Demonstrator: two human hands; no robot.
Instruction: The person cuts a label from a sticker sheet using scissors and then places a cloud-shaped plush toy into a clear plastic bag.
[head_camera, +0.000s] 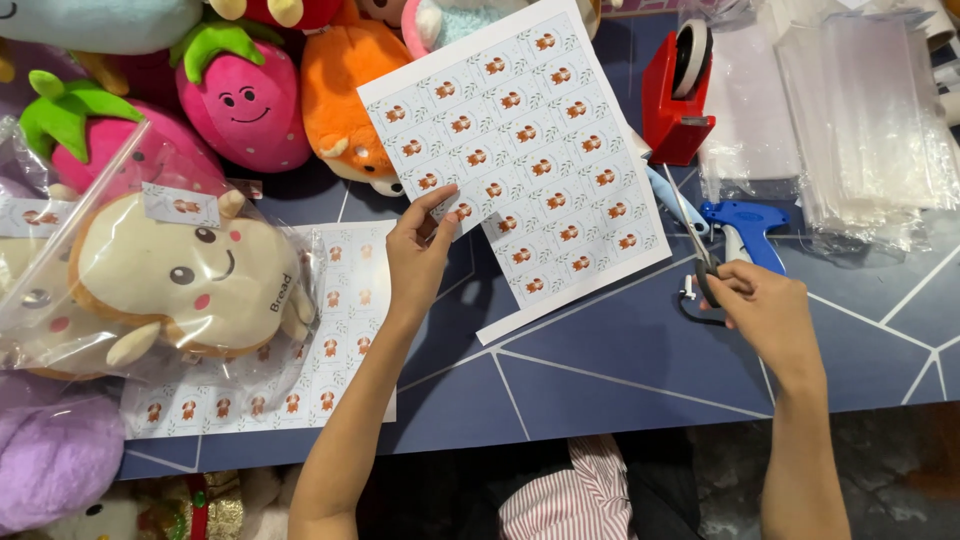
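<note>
Bare desk (640, 370) lies open between the hands, hemmed by plush toys (250, 100) left and plastic bags (860, 120) right.

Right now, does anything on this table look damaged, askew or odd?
The sticker sheet in the left hand has a stepped piece missing from its lower left corner. Otherwise nothing stands out; the right hand grips scissors.

Bright, even overhead light, sharp focus throughout.
Soft shadows fall under the sheet (520, 160) on the tabletop (620, 370); glare whitens the far-right plastic bags (860, 110); near edge dim.
</note>
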